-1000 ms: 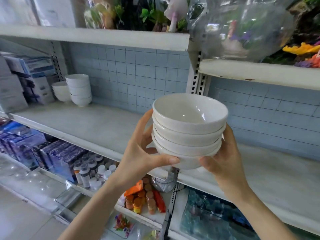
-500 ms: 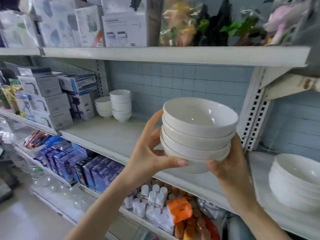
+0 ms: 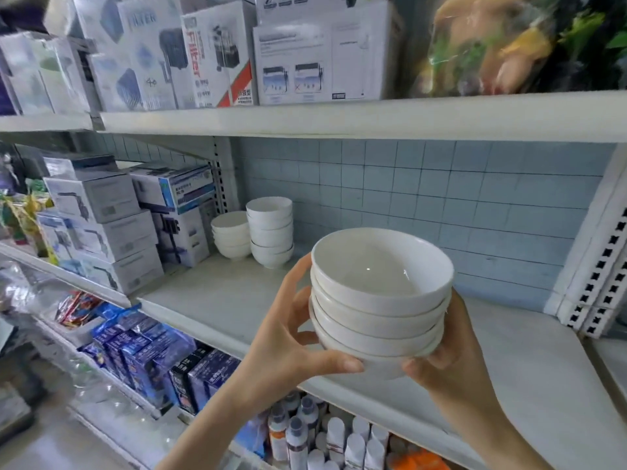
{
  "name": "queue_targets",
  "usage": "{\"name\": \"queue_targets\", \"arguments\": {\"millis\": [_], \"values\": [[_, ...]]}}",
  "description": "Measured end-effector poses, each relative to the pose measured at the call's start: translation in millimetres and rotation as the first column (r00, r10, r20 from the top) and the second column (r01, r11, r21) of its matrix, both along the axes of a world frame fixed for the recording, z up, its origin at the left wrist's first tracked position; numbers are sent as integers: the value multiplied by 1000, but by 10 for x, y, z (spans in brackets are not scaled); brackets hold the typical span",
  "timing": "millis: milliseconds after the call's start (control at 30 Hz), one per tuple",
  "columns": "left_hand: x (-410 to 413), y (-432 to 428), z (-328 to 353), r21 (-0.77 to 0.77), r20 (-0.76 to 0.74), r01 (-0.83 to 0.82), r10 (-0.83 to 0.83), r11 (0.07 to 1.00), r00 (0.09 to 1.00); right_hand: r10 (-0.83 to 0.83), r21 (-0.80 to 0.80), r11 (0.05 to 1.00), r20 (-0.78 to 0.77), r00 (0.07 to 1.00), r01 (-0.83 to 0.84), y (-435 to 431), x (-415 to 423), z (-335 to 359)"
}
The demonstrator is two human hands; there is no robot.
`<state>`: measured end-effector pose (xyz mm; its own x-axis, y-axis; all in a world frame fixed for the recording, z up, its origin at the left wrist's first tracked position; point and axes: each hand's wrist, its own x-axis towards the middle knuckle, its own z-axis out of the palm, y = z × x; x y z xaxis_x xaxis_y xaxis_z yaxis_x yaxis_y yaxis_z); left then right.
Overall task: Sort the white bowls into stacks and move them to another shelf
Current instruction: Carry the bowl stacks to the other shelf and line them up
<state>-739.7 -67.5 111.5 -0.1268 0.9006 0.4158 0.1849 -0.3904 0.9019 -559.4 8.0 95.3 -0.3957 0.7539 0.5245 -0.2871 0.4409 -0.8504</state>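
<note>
Hands, left [image 3: 288, 347] and right [image 3: 453, 359], cup the bowl stack [image 3: 380, 300], partly hiding its base.

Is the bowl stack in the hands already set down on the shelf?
No: the left hand and right hand hold the bowl stack in the air, its base clear of the shelf.

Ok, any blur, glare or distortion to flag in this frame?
Head view: bowl stack, left hand and right hand sharp; bagged plants top right and lower-left floor smeared; wide-angle lens slants the right upright; small glints inside the top bowl; light soft, shadows faint.
</note>
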Motion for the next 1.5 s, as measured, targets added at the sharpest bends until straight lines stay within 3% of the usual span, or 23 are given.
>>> {"name": "queue_targets", "arguments": {"millis": [367,667,1133,1500], "values": [[-1034,851,-211,-139,-157,88,-109,986,982,25,-63,998,211,977,-12,814,-746,-272],[-1765,1238,-566,-277,-171,185,-238,943,956,64,-121,992,339,939,-24,1024,-1331,-480],[-3075,1610,-904,-403,-204,399,-505,824,839,-140,-240,937,409,902,254,759,-2576,-932],[-3236,1980,-1043,-423,-124,499,-594,757,795,-220,-307,876,431,875,371,900,-2811,-1012]]}}
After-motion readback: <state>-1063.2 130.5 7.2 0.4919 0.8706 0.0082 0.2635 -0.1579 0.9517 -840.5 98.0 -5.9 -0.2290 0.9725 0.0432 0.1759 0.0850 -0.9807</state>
